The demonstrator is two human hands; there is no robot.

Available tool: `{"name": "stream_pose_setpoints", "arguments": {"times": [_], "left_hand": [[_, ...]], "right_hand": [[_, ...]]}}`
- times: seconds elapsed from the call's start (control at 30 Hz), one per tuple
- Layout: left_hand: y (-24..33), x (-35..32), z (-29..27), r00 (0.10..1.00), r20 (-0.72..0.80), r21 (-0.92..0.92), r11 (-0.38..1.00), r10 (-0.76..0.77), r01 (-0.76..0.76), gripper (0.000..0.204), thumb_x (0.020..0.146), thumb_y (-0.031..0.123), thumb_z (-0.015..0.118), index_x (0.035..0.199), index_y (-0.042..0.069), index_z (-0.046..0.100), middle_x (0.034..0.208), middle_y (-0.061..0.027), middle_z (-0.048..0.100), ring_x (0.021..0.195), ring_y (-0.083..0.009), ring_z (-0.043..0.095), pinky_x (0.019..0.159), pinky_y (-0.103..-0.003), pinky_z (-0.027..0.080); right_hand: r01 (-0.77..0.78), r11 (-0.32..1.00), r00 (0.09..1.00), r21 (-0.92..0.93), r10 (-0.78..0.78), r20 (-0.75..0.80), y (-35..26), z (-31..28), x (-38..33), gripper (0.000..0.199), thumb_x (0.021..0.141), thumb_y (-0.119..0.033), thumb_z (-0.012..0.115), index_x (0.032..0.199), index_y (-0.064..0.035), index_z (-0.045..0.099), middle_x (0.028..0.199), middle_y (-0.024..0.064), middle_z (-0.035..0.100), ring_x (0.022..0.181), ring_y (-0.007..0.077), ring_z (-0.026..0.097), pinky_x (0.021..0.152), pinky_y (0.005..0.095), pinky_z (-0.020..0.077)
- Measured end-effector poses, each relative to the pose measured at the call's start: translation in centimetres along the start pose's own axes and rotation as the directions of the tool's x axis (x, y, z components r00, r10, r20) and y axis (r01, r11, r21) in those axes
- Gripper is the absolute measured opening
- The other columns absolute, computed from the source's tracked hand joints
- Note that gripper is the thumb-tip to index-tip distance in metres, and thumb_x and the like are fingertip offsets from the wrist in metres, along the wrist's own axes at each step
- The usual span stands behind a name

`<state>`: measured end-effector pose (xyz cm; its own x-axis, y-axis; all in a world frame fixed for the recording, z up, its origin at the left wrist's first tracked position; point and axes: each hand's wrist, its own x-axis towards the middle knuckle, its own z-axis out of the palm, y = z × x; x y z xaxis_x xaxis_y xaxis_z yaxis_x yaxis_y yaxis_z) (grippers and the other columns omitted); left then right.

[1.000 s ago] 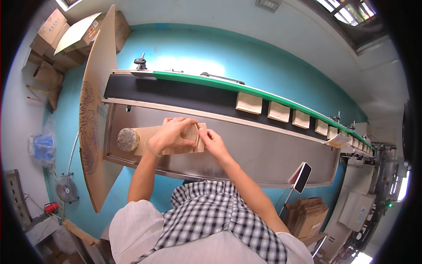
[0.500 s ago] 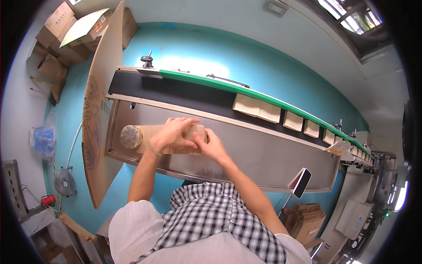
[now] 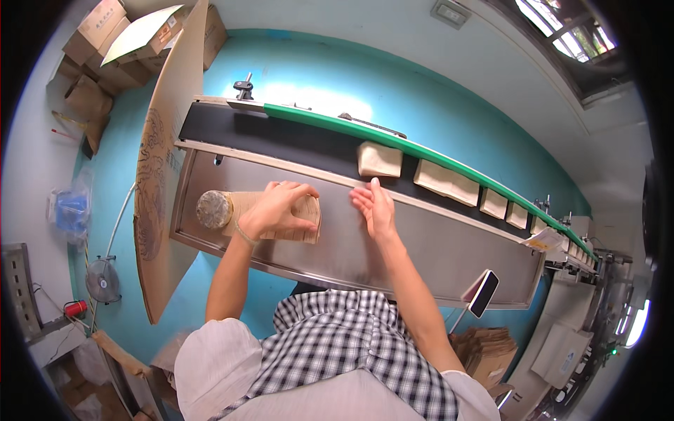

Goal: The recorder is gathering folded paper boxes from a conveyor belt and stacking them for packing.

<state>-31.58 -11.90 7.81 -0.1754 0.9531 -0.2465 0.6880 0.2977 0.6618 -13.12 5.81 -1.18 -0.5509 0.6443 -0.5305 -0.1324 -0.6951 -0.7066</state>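
Observation:
A row of thin beige paper-like pieces point(image 3: 307, 214) lies packed on edge on the steel tray. A round, mottled, jar-like weight point(image 3: 214, 210) stands against its left end. My left hand point(image 3: 270, 214) rests over the row, thumb and fingers curved round its right end. To the right, my right hand point(image 3: 375, 210) is open with nothing in it, fingers stretched toward the belt. Just beyond those fingertips a beige packet point(image 3: 380, 161), slightly blurred, sits on the black conveyor belt point(image 3: 281, 137); a small gap separates it from my hand.
More beige packets point(image 3: 446, 184) line the belt along its green guide rail point(image 3: 323, 123), running off right. The steel tray point(image 3: 435, 242) lies along the belt's near side. A cardboard sheet point(image 3: 165, 161) stands at its left end, and a phone on a holder point(image 3: 483, 293) at the near right.
My right hand has left the row's right end, moved right toward the belt and opened. A packet now sits on the belt before it. Belt packets have shifted right. My left hand stays.

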Motion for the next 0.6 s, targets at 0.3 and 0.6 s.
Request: {"name": "stream_pose_setpoints", "arguments": {"times": [0.3, 0.6], "left_hand": [[1.9, -5.7, 2.7, 0.699, -0.713, -0.078, 0.997, -0.06, 0.007, 0.06, 0.068, 0.023, 0.089, 0.121, 0.01, 0.062, 0.131, -0.0146, 0.055, 0.123, -0.0355, 0.052, 0.105, -0.044, 0.042], [-2.4, -10.3, 9.8, 0.072, -0.798, -0.556, 0.776, -0.599, 0.297, 0.05, 0.077, 0.026, 0.087, 0.108, 0.002, 0.057, 0.108, -0.0137, 0.058, 0.101, -0.0309, 0.057, 0.09, -0.04, 0.048]], "right_hand": [[0.26, 0.576, 0.96, -0.775, -0.069, 0.271, 6.2, 5.0, -5.4, 0.047, 0.101, -0.045, 0.058, 0.117, -0.001, 0.06, 0.102, 0.0033, 0.067, 0.098, 0.0171, 0.063, 0.087, 0.0345, 0.0503], [-0.136, 0.871, 0.919, -0.472, 0.289, 0.268, 4.0, 4.2, -5.5, 0.042, 0.104, -0.043, 0.052, 0.124, -0.0072, 0.062, 0.107, -0.0005, 0.066, 0.091, 0.007, 0.062, 0.078, 0.0254, 0.0508]]}}
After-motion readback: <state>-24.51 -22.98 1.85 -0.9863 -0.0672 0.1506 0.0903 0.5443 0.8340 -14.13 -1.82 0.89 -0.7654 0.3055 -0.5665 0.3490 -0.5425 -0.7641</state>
